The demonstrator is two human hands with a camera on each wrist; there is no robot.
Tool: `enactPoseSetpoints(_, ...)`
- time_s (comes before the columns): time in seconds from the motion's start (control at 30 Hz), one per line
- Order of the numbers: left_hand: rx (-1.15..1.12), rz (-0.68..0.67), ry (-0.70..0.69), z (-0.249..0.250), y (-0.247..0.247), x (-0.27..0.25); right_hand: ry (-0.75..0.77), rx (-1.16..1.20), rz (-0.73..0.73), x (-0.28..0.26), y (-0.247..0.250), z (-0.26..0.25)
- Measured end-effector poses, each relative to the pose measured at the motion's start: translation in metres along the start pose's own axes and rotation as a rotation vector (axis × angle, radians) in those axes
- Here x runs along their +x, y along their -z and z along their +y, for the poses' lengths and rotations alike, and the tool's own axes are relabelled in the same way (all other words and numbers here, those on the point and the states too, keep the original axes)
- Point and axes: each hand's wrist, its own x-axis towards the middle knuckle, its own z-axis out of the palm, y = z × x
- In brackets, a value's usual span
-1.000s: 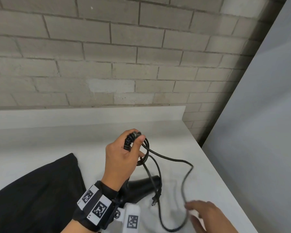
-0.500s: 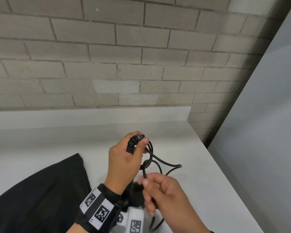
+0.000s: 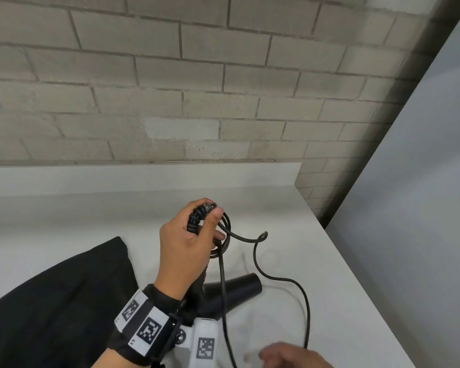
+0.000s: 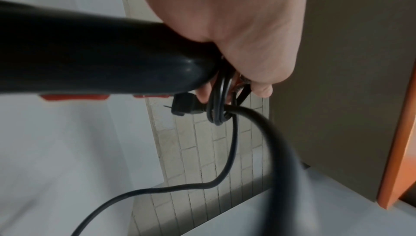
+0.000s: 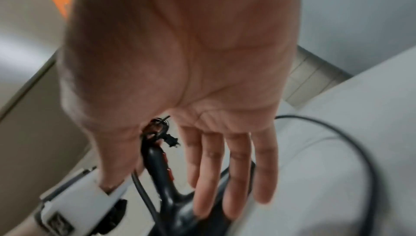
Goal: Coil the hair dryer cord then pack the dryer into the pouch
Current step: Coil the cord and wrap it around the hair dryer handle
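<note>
My left hand [image 3: 210, 227] holds the black hair dryer [image 3: 239, 288] upright by its handle end, fingers curled round the handle [image 4: 101, 58] and several small loops of black cord [image 4: 218, 111]. The plug [image 4: 184, 109] sticks out beside the loops. The dryer's nozzle points right, low over the white counter [image 3: 329, 274]. A long slack run of cord [image 3: 300, 290] bows right and drops toward my right hand [image 3: 290, 357] at the bottom edge. That hand's fingers [image 5: 225, 159] are straight and the palm is bare. The black pouch [image 3: 51, 301] lies flat on the left.
A grey brick wall [image 3: 223, 102] backs the counter behind a low white upstand. The counter ends at its right edge [image 3: 361, 288], with a grey floor beyond. An orange-edged panel [image 4: 400, 133] shows in the left wrist view.
My right hand rose to the left hand with the cord half a second ago, then dropped back to the bottom edge. The slack cord again hangs out to the right. The left hand stayed put.
</note>
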Motion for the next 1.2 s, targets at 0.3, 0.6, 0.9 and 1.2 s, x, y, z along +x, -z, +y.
enactPoseSetpoints(0.3, 0.072, -0.05, -0.055, 0.006, -0.012, -0.012, 0.221, 0.124, 0.191, 0.05, -0.062, -0.106)
enactPoseSetpoints(0.6, 0.127, -0.1, -0.151, 0.006, -0.015, -0.023, 0.343, -0.009, 0.269, 0.01, -0.036, -0.093)
enactPoseSetpoints(0.9, 0.148, -0.09, -0.156, 0.002, -0.011, -0.015, 0.286, -0.045, 0.424, -0.008, -0.009, -0.085)
enactPoseSetpoints(1.2, 0.115, -0.062, -0.128, -0.002, -0.006, -0.012, -0.042, -0.544, 0.648, 0.019, 0.038, -0.047)
